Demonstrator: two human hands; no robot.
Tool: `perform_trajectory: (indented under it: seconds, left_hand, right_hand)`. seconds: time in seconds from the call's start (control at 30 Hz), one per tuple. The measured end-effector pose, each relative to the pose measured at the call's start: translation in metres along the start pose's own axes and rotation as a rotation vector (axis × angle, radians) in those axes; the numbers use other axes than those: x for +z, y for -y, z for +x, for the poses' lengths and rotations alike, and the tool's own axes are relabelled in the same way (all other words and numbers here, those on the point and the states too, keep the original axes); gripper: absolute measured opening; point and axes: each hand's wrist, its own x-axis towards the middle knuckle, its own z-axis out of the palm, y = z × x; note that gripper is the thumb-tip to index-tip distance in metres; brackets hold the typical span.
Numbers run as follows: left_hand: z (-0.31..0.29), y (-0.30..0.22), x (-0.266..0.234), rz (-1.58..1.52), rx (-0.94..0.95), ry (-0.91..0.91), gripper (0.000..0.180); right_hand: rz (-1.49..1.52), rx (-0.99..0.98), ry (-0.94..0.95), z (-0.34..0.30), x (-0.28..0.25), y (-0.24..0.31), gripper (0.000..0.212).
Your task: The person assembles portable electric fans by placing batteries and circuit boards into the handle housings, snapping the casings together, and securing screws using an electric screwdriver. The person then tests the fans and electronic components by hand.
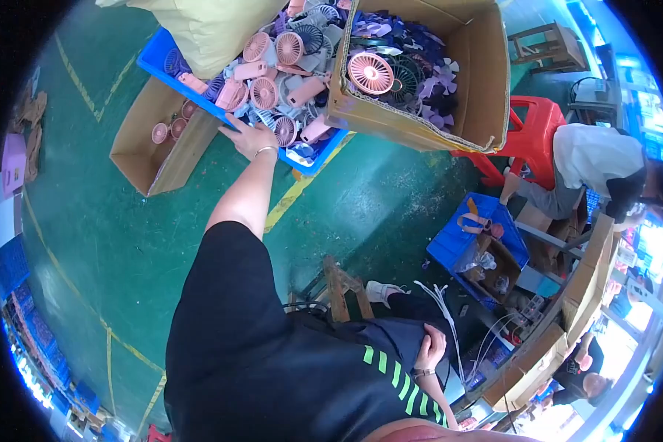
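My left hand (252, 140), with a bangle on the wrist, reaches out to the near edge of a blue crate (212, 110). Its fingers are spread over the rim and hold nothing that I can see. Heaped in the crate are pink, purple and grey handheld fan parts, among them a round pink fan head (264, 93) and a pink handle (306, 90). My right hand (433, 348) lies loosely on the dark cloth at my lap, fingers stretched out and holding nothing visible.
A cardboard box (412, 121) of fan blades and grilles stands right of the crate. Left of it, an open carton (144, 132) holds several pink fan heads. A pale sack (206, 33) leans over the heap. Rightward are a red stool (534, 132), a seated person (597, 162) and a blue bin (449, 243).
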Motion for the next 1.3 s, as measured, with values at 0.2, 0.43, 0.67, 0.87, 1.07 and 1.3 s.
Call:
perform_trajectory:
  seconds: [0.2, 0.43, 0.67, 0.87, 1.07, 1.3]
  left_hand:
    - [-0.001, -0.002, 0.004, -0.001, -0.103, 0.0, 0.082]
    - [0.004, -0.011, -0.004, -0.002, -0.179, 0.106, 0.083]
    - [0.063, 0.068, -0.01, 0.117, -0.099, 0.527, 0.106]
    - [-0.126, -0.023, -0.018, -0.039, 0.735, 1.368, 0.053]
    - [-0.367, -0.089, -0.139, 0.493, 1.518, 1.647, 0.062]
    - [-0.523, -0.009, -0.246, 0.278, 1.647, 1.375, 0.07]
  right_hand:
    - [-0.026, -0.019, 0.006, 0.005, -0.001, 0.013, 0.027]
    - [-0.008, -0.056, 0.0, 0.014, 0.003, 0.01, 0.025]
    - [0.13, -0.154, -0.079, 0.0, 0.007, 0.007, 0.024]
    - [0.175, -0.077, -0.295, -0.013, 0.002, -0.029, 0.021]
    - [0.19, 0.053, -0.481, -0.027, 0.007, -0.031, 0.025]
    - [0.301, 0.5, -0.395, -0.09, 0.02, -0.044, 0.055]
